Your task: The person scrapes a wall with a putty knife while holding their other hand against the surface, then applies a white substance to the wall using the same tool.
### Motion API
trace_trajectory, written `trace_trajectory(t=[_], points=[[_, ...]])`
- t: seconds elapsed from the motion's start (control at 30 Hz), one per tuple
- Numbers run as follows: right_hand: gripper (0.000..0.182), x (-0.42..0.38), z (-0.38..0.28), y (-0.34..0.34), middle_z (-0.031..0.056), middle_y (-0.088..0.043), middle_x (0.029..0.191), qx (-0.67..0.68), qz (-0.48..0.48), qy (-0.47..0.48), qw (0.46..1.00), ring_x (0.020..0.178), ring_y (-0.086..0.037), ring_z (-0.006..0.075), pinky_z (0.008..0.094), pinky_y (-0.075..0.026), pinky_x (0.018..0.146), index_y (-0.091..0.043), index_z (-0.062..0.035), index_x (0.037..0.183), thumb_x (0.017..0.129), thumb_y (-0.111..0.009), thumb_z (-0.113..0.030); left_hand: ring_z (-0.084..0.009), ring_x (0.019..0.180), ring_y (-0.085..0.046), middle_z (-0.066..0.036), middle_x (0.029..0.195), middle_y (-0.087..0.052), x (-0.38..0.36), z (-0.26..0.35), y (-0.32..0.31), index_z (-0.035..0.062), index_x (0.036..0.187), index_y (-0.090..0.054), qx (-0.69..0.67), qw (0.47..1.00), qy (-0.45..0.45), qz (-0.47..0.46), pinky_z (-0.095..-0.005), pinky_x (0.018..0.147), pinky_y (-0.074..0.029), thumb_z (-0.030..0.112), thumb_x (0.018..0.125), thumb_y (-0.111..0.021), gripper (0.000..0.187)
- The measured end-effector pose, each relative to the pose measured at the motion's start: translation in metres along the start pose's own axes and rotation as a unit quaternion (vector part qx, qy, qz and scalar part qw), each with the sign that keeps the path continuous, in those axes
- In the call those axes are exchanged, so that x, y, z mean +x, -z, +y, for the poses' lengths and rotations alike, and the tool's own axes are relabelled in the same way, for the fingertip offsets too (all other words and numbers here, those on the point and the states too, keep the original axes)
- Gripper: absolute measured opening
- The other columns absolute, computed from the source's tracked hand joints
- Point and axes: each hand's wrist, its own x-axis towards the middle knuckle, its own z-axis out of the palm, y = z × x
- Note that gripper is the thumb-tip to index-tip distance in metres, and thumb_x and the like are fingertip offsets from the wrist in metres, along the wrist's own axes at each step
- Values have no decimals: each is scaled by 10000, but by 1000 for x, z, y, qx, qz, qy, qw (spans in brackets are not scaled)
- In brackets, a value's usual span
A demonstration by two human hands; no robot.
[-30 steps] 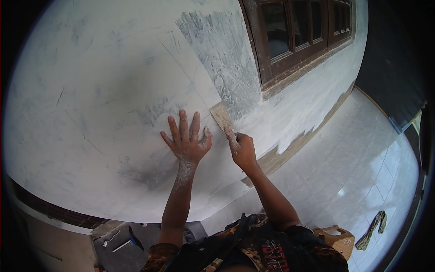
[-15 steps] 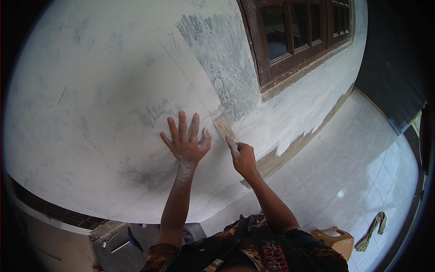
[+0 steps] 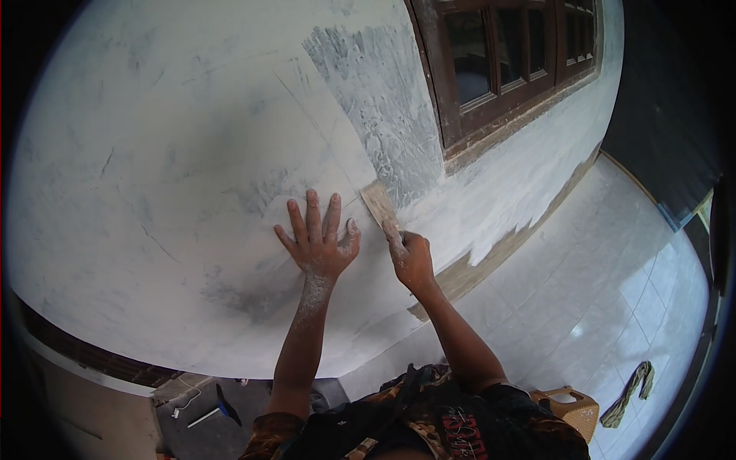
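My left hand (image 3: pixel 320 241) lies flat on the white-coated wall (image 3: pixel 192 153) with its fingers spread; white dust covers its thumb and wrist. To its right, my right hand (image 3: pixel 412 259) is closed round the handle of a putty knife (image 3: pixel 378 205). The knife's wide blade touches the wall at the lower left edge of a bare grey patch (image 3: pixel 379 107). Smooth white filler surrounds that patch, with faint grey smudges and scratches on the left.
A brown wooden window (image 3: pixel 498 77) is set in the wall at upper right. Pale floor tiles (image 3: pixel 598 284) run along the wall's foot. A tan plastic stool (image 3: pixel 571 408) and a crumpled cloth (image 3: pixel 630 392) are at lower right. A squeegee-like tool (image 3: pixel 218 408) lies at lower left.
The putty knife stays at nearly the same spot, its blade shifted very slightly. My left hand remains flat on the wall. The whole view has moved a few pixels.
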Motion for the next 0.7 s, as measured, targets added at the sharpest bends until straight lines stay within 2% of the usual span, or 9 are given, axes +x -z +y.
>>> trace_trajectory(t=[0.07, 0.2, 0.27, 0.3, 0.37, 0.47, 0.5, 0.57, 0.7], points=[[641, -8, 12, 3, 147, -454, 495, -32, -15, -68, 997, 507, -402, 173, 392, -391, 523, -561, 80, 652, 972, -538, -475, -413, 1458, -189, -145, 1534, -356, -1, 1, -2, 194, 1316, -604, -3, 1000, -2, 3, -652, 1133, -23, 396, 788, -647, 568], [650, -6, 11, 1, 121, -439, 483, -42, 1, -38, 998, 500, -402, 161, 377, -389, 516, -540, 72, 631, 972, -537, -481, -413, 1458, -188, -142, 1533, -358, -1, 2, -1, 201, 1316, -604, -1, 1000, -2, 3, -651, 1134, -20, 397, 786, -645, 566], [625, 1, 1, 2, 284, -489, 559, -12, -1, 1, 1000, 503, -434, 426, 472, -392, 542, -558, 102, 661, 973, -546, -439, -412, 1459, -188, -140, 1534, -358, -1, 2, -3, 205, 1322, -597, 2, 1000, 3, 1, -649, 1135, -20, 397, 787, -642, 570], [625, 1, 3, 2, 284, -489, 559, -13, -4, 1, 1000, 503, -434, 426, 472, -392, 542, -558, 102, 661, 973, -546, -439, -412, 1459, -188, -140, 1534, -358, -1, 2, -3, 205, 1322, -597, 3, 1000, 5, 0, -649, 1135, -20, 397, 787, -642, 570], [657, -2, 14, 1, 93, -418, 477, -11, 8, -9, 1000, 490, -415, 151, 355, -376, 501, -519, 51, 600, 975, -527, -489, -410, 1459, -191, -142, 1533, -359, -1, 1, -2, 206, 1322, -597, 12, 1000, -1, -2, -647, 1136, -22, 398, 786, -643, 571], [653, -9, 25, 3, 78, -425, 474, -33, -13, -81, 996, 489, -413, 146, 359, -366, 489, -517, 38, 591, 981, -517, -486, -405, 1459, -195, -139, 1533, -361, -2, 1, -3, 210, 1326, -593, 1, 1000, 3, -1, -647, 1136, -22, 389, 787, -644, 570], [653, -4, 21, 5, 78, -425, 474, -35, -12, -79, 996, 489, -413, 146, 359, -366, 489, -517, 38, 591, 981, -517, -486, -405, 1459, -195, -139, 1533, -361, -1, 2, -4, 210, 1326, -593, 1, 1000, 5, 0, -647, 1136, -22, 389, 787, -644, 570], [660, 5, 9, 4, 64, -429, 474, -23, 12, 28, 999, 494, -422, 141, 358, -371, 489, -515, 32, 585, 978, -513, -498, -399, 1460, -197, -133, 1533, -361, -2, 2, -2, 215, 1334, -585, -3, 1000, 6, -5, -648, 1136, -17, 383, 790, -642, 572], [673, 5, 14, 2, 69, -423, 475, -10, 8, 28, 1000, 492, -428, 151, 361, -379, 495, -513, 35, 583, 972, -510, -514, -396, 1461, -197, -126, 1537, -356, 1, 1, 2, 217, 1341, -578, -5, 1000, 6, -9, -647, 1136, -16, 377, 797, -640, 571]])
